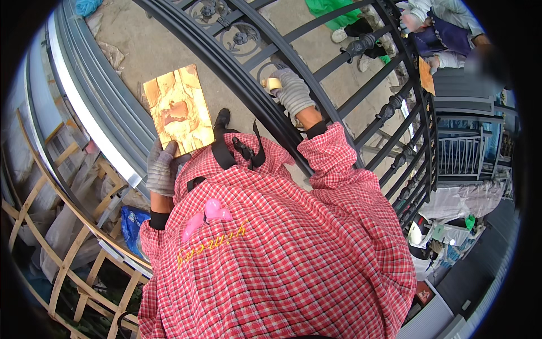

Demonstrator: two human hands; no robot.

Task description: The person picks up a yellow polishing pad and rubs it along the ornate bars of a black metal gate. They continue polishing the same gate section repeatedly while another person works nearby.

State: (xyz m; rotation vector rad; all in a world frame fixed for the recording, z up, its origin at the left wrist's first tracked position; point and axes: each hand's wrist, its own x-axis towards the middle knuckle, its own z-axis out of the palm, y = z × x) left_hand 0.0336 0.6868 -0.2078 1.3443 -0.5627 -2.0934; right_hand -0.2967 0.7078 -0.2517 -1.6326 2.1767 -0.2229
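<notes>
My left hand (160, 169), in a grey knitted glove, is closed on the lower edge of a flat rectangular board (179, 110). The board's face has shiny gold-yellow patches with a brown smear in the middle. My right hand (294, 95), also gloved, is at the top rails of a dark metal railing (240, 68). Its fingers are closed round a small pale-yellow object (271, 84); most of it is hidden by the hand, so its kind is unclear. Scroll and flower ornaments (241, 37) fill the railing beside that hand.
Long grey metal profiles (104, 85) lie at the left, above a wooden lattice (73, 257). A blue bag (133, 229) is near my left elbow. Past the railing bars, a co-worker's gloved hand (435, 63) holds an orange-yellow board (426, 76). Green sheeting (333, 12) lies on the ground.
</notes>
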